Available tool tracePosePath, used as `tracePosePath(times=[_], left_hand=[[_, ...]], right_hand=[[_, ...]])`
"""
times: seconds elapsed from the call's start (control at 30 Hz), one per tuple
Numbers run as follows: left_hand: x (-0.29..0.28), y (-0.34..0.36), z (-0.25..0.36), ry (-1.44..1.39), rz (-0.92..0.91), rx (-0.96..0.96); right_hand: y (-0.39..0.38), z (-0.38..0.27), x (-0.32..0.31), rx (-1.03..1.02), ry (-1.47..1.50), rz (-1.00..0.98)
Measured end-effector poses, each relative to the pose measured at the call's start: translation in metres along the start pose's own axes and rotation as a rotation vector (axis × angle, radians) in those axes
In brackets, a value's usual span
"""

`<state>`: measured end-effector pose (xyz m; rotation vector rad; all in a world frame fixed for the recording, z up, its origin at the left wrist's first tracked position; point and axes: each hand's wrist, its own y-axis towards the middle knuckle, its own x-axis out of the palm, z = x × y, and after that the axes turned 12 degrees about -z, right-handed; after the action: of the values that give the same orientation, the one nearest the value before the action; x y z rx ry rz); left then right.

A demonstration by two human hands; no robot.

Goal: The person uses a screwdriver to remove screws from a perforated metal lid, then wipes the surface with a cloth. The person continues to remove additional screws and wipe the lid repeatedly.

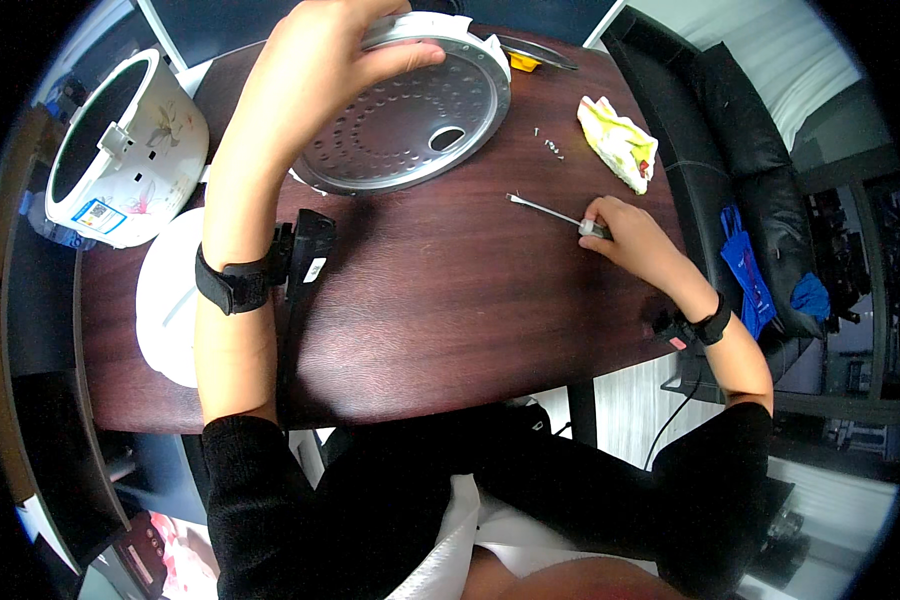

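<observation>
- Head view, desk [400, 300], 1: dark wood grain, bearing the items below.
- Left hand [335, 45], 1: grasping the metal disc by its upper rim, thumb laid over its face.
- Metal disc [400, 120], 1: dimpled, white-edged, 1 oval hole; tilted, toward the desk's far edge, left of its middle. Contact of the lower rim with the desk cannot be told.
- Right hand [630, 235], 1: fingers closed about the handle of the screwdriver, near the desk's right edge.
- Screwdriver [545, 209], 1: shaft pointing left, toward the desk's middle.
- Handling, as judged: a firm rim grip, with the lower rim propped on the desk, would steady the disc; the driver is best held in line with any screw head, pressed before turned.
- Small screws [554, 149], about 5, count unsure: loose, between disc and cloth; best left clear of the sleeves.
- Cloth [618, 143], 1: yellow and white, by the right edge, toward the far right corner.
- Cooker body [165, 150], 1: white, floral, at the far left corner.
- White round piece [165, 300], 1: at the left edge, partly behind the forearm.
- Yellow piece [523, 62], 1: by the far edge.
</observation>
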<state>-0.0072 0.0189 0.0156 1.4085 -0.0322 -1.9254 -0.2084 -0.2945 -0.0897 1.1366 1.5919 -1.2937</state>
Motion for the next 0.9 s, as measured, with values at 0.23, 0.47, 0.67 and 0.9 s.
tracePosePath(times=[0.23, 0.47, 0.67, 0.9], left_hand=[[0.002, -0.001, 0.002, -0.032, 0.013, 0.083], [0.002, 0.001, -0.003, -0.064, -0.003, 0.090], [0.005, 0.002, -0.008, 0.104, -0.014, 0.116], [0.025, 0.006, -0.026, 0.010, 0.129, 0.215]], right_hand=[[0.056, 0.009, -0.041, 0.018, 0.065, -0.173], [0.091, 0.038, -0.031, -0.044, -0.106, -0.031], [0.101, 0.042, -0.022, -0.086, -0.130, 0.036], [0.088, 0.028, -0.047, -0.132, -0.202, 0.110]])
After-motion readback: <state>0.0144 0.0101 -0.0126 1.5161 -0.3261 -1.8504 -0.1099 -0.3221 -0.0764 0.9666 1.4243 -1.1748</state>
